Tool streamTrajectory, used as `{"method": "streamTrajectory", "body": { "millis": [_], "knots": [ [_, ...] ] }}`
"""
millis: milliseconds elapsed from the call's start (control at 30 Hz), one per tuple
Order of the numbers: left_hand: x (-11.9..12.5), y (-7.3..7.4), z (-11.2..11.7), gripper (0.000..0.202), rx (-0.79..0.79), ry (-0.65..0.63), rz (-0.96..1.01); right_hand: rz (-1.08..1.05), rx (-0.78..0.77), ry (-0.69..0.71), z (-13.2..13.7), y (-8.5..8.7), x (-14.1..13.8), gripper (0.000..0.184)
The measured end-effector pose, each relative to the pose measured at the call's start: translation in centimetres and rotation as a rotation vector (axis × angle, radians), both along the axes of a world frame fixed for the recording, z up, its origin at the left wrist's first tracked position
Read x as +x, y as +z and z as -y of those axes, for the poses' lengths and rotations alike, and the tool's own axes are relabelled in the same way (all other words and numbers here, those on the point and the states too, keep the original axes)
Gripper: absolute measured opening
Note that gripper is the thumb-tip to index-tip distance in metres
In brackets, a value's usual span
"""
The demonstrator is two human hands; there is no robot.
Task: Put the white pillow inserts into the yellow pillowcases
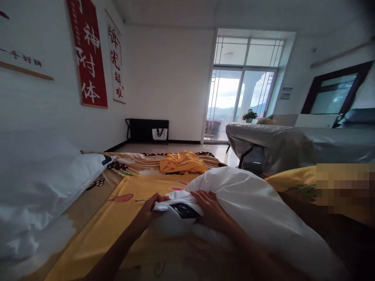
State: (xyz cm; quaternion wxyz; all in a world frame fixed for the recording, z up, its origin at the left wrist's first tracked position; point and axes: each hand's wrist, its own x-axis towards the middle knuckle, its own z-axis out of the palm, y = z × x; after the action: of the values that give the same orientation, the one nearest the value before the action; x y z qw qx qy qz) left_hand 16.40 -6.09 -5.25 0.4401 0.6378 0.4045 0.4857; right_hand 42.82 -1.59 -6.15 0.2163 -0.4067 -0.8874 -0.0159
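A plump white pillow lies in front of me, stretching toward the lower right. My left hand is closed on its near-left end, with the white fabric pinched between thumb and fingers. On the same end, to the right, my right hand grips the fabric with bent fingers. Between the two hands a dark patch shows on the white cloth. Beneath the pillow a yellow cloth with a printed carrot shape is spread flat.
Another white pillow rests at the left. Bunched orange-yellow cloth lies farther back on the patterned bedding. At the right is yellow fabric, partly blurred. Beyond stand a plastic-covered table and a black low unit.
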Motion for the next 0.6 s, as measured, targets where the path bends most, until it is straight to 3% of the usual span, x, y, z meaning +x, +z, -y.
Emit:
{"method": "streamTrajectory", "body": {
  "millis": [233,367,467,533,600],
  "knots": [
    [-0.1,0.6,0.4,0.032,-0.023,0.013,-0.025,0.046,0.003,0.006,-0.1,-0.1,0.0,0.084],
    [-0.6,-0.2,0.1,0.03,0.096,-0.021,-0.094,0.065,-0.003,0.002,-0.2,-0.2,0.0,0.087],
    [-0.7,-1.1,0.7,0.027,0.388,0.138,-0.361,0.066,0.004,-0.004,-0.4,-0.4,0.0,0.086],
    [-0.2,-1.3,1.9,0.04,0.725,0.328,-0.665,0.063,0.009,-0.005,-0.5,-0.5,-0.1,0.084],
    [0.8,-1.0,3.5,0.045,1.046,0.386,-0.945,0.067,0.013,-0.003,-0.5,-0.4,-0.2,0.082]
  ]
}}
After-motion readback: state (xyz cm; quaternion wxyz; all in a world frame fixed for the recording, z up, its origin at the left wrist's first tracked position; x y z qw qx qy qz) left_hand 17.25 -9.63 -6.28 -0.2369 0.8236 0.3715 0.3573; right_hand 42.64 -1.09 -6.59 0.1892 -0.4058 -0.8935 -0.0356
